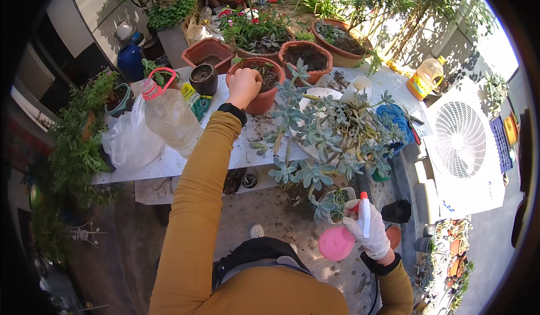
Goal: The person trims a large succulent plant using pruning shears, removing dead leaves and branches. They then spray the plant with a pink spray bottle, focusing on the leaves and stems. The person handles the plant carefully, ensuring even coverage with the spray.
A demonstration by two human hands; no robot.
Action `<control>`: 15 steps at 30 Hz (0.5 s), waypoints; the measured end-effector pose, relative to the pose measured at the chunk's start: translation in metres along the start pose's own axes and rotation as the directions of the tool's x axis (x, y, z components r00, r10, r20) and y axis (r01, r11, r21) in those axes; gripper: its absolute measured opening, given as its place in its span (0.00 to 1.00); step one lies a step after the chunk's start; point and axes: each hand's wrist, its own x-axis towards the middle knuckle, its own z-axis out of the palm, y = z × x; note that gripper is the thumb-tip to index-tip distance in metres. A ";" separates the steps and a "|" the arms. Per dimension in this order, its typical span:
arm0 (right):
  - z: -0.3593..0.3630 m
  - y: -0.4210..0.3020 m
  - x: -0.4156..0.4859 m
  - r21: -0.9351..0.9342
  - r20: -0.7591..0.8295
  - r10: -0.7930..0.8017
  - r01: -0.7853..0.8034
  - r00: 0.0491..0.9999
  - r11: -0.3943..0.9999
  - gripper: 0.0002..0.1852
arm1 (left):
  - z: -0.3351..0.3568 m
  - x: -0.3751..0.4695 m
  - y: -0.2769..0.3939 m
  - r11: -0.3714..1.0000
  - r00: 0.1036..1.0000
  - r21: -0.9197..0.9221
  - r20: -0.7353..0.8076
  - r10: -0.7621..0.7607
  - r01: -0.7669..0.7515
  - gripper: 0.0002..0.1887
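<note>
My left hand (245, 85), bare and with curled fingers, is over the left side of a round terracotta-coloured pot (272, 78) of soil with small leaves; whether its fingers hold anything cannot be seen. In a white glove, my right hand (371, 232) grips a pink spray bottle (336, 243) with a white and red trigger head, low at the right in front of my body. Beyond the bottle, a large blue-green succulent (327, 139) sprawls over the table, its rosettes hanging past the near edge.
On the white table (249, 150) stand a large clear plastic bottle (171, 118), a white plastic bag (130, 142), a dark pot (203, 80) and an octagonal pot (306, 59). At the right are a blue cloth (394, 125), a yellow-capped jug (426, 78) and a white fan unit (460, 146).
</note>
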 end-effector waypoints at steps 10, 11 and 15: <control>-0.003 -0.012 0.006 0.017 0.036 -0.061 0.061 0.997 0.998 0.12 | -0.045 -0.027 0.032 0.988 0.989 -0.140 -0.141 0.047 -0.067 0.15; -0.005 -0.011 0.004 0.007 0.027 -0.099 0.098 0.995 0.995 0.12 | -0.051 -0.033 0.040 0.980 0.983 -0.175 -0.170 0.064 -0.094 0.15; -0.009 0.000 0.001 0.034 0.090 -0.082 0.079 0.993 0.996 0.15 | -0.077 -0.080 0.075 0.838 0.975 -0.517 -0.209 0.072 -0.172 0.10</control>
